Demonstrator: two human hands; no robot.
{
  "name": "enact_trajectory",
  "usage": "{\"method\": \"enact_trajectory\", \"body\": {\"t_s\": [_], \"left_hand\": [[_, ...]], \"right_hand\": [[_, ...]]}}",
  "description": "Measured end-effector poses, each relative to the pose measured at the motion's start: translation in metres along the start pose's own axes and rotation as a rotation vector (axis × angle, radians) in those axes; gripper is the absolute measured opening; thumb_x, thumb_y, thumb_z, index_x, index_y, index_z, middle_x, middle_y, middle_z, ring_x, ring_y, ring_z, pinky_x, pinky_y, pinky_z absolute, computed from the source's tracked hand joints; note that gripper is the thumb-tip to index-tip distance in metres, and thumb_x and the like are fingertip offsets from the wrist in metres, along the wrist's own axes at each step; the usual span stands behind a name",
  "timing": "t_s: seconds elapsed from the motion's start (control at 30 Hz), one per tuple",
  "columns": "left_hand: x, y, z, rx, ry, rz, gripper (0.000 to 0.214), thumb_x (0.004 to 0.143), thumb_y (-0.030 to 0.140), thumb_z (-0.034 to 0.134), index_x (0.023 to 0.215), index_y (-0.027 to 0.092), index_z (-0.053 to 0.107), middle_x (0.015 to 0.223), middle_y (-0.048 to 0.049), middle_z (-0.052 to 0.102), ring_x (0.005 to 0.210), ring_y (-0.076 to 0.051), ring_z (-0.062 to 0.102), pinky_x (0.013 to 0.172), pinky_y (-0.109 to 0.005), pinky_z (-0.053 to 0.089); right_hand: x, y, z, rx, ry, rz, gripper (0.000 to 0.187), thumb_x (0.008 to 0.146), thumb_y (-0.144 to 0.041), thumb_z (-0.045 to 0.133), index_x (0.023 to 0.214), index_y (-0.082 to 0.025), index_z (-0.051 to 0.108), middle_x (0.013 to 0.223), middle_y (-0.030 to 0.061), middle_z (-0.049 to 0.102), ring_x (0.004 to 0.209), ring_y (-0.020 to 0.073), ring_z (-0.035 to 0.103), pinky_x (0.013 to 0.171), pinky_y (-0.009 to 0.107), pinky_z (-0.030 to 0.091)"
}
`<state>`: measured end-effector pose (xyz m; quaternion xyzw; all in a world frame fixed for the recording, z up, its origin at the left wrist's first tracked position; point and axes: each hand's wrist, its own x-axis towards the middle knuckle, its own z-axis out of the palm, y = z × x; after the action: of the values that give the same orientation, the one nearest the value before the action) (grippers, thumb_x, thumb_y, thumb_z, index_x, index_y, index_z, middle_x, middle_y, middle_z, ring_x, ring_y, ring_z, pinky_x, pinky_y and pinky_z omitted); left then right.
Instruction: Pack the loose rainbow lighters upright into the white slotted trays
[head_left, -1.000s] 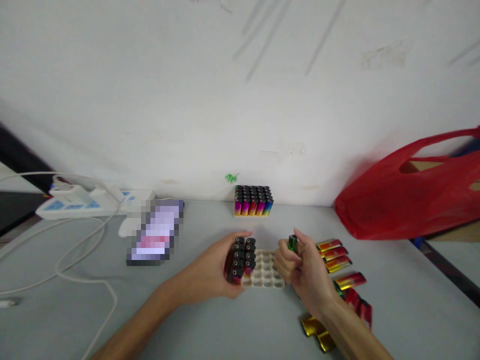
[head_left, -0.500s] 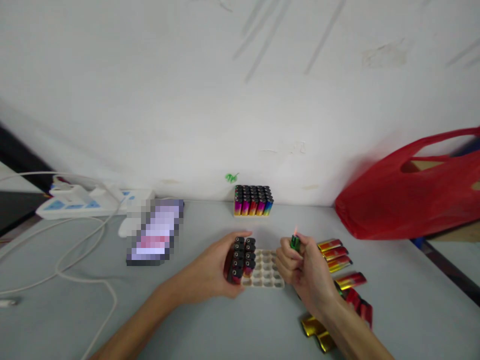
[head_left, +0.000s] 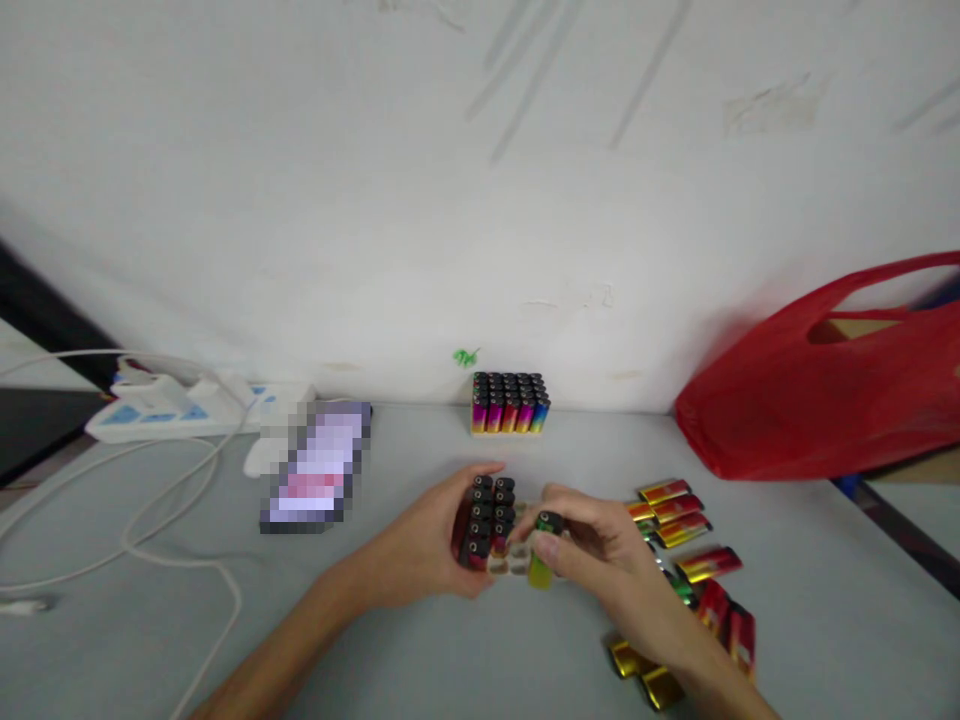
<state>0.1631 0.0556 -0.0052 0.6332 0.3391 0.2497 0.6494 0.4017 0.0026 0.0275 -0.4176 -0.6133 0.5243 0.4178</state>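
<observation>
My left hand point(head_left: 424, 540) is wrapped around the left end of a pale tray point(head_left: 498, 566) with round pockets. Two rows of upright black-topped lighters point(head_left: 481, 512) stand in the tray beside that palm. Between the thumb and fingers of my right hand point(head_left: 611, 550) is a green-and-yellow lighter point(head_left: 540, 570), upright over the tray's front pockets. No flame shows on it. Whether its base touches the tray I cannot tell. The right hand hides much of the tray's right side.
Loose red-and-gold lighters point(head_left: 709, 563) lie right of the right hand. A full block of lighters point(head_left: 510, 415) stands by the wall. Farther right sits a red bag point(head_left: 787, 400). At left are a blurred phone point(head_left: 319, 465), a power strip point(head_left: 150, 420) and white cables point(head_left: 217, 565).
My right hand has moved left and down, bringing the lighter over the tray. The flame seen earlier on the lighter is gone. My left hand keeps its hold.
</observation>
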Motion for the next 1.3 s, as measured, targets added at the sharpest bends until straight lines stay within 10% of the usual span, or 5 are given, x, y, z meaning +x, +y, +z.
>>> {"method": "enact_trajectory", "body": {"t_s": [0.33,1.0,1.13,1.3], "left_hand": [[-0.001,-0.002,0.000,0.003,-0.004,0.008,0.109,0.070,0.010,0.090,0.165,0.021,0.038,0.124,-0.0086,0.074,0.107,-0.029,0.074,0.090,-0.038,0.059],[0.000,-0.001,0.001,0.019,-0.006,0.033,0.103,0.072,0.010,0.089,0.163,0.022,0.042,0.121,-0.0072,0.074,0.100,-0.024,0.074,0.084,-0.034,0.060],[0.000,-0.002,0.003,-0.044,-0.006,0.035,0.101,0.070,0.006,0.088,0.160,0.025,0.046,0.123,-0.0055,0.071,0.099,-0.021,0.072,0.083,-0.030,0.059],[-0.002,0.001,0.005,-0.083,0.004,-0.002,0.099,0.068,0.003,0.086,0.157,0.025,0.047,0.112,-0.0004,0.067,0.089,-0.016,0.066,0.078,-0.027,0.055]], "right_hand": [[0.003,0.004,0.001,-0.349,-0.132,-0.199,0.014,0.102,-0.035,0.081,0.114,-0.032,0.087,0.092,0.0016,0.066,0.080,0.0184,0.062,0.071,0.032,0.044],[-0.005,0.007,0.005,-0.403,0.029,-0.218,0.019,0.106,-0.027,0.069,0.125,-0.029,0.073,0.092,0.0005,0.072,0.076,0.0200,0.063,0.072,0.033,0.047],[0.002,0.012,-0.013,-0.685,0.289,-0.165,0.017,0.092,-0.012,0.062,0.102,-0.025,0.067,0.094,0.0047,0.070,0.089,0.0267,0.062,0.082,0.039,0.044],[0.005,0.021,-0.054,-1.155,0.225,0.087,0.017,0.087,-0.017,0.061,0.097,-0.023,0.074,0.111,0.0135,0.065,0.108,0.0377,0.054,0.091,0.050,0.035]]}}
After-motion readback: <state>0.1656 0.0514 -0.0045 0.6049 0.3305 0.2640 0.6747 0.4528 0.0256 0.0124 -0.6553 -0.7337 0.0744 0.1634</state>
